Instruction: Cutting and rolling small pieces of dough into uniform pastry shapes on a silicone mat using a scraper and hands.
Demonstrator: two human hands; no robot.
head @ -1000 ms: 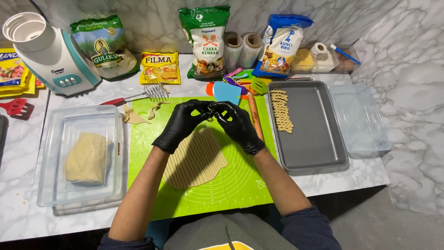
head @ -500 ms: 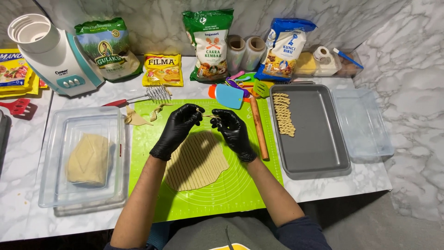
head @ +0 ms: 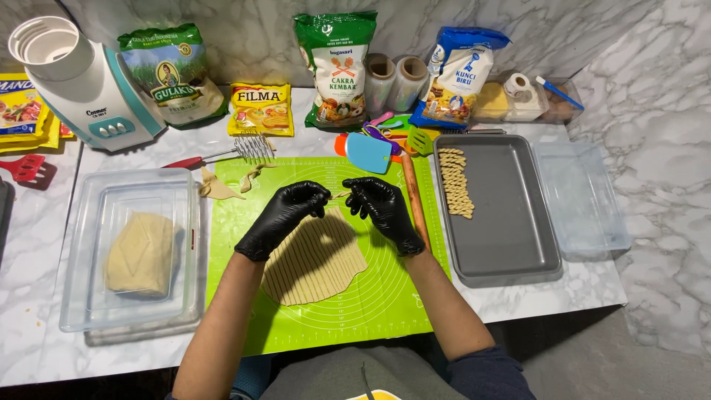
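Hands: both wear black gloves and meet above the far half of the mat (head: 385,296).
Left hand (head: 285,218): fingers curled, pinching one end of a thin dough strip (head: 341,195).
Right hand (head: 384,210): fingers bent, gripping the other end of the strip.
Strip: held between the two hands, lifted just above the dough sheet (head: 315,259).
Sheet: flat on the middle of the green mat, scored into narrow strips.
Tray (head: 511,222): grey, at the mat's right edge; a column of twisted dough pieces (head: 455,183) lies along its left side.
Rolling pin (head: 412,196): wooden, between mat and tray, just beside the right hand.
Tub (head: 126,252): clear, left of the mat, holding a dough lump (head: 141,254).
Scraps (head: 218,187): at the mat's far left corner, near a whisk (head: 244,148).
Desk's far edge: blender (head: 81,81), bags, spatulas.
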